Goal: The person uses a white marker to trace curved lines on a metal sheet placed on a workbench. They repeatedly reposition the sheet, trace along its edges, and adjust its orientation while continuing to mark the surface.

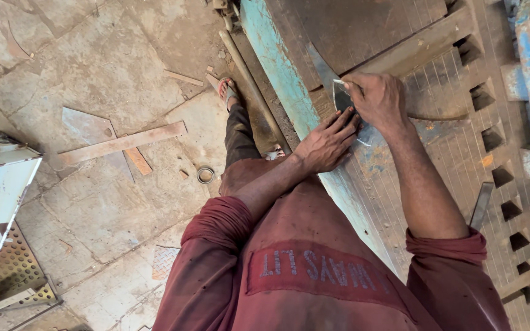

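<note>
The right hand (378, 98) is closed over a small dark piece of sheet metal (342, 98), thumb and fingers pinching its far edge, on the grooved table (455, 153) of a big worn machine. The piece lies flat on that table, just inside its turquoise front edge (277, 67). The left hand (326, 144) is spread open, fingers flat, pressing on the near side of the same piece; it holds nothing, only bears down. The two hands touch or nearly touch over the metal, and the piece's full outline is partly hidden under them, so its shape is hard to tell.

On the table beyond the hands lies a larger rusty plate (363, 30) with a curved edge. Toward the person's right on the table rests a narrow grey metal strip (481, 205).

On the stone floor (93, 202) left of the machine lie a long flat bar (124, 143), a triangular offcut (87, 125), and a small ring (205, 175). The person's sandalled foot (227, 91) stands beside the machine's base, next to a long rod (253, 86).
</note>
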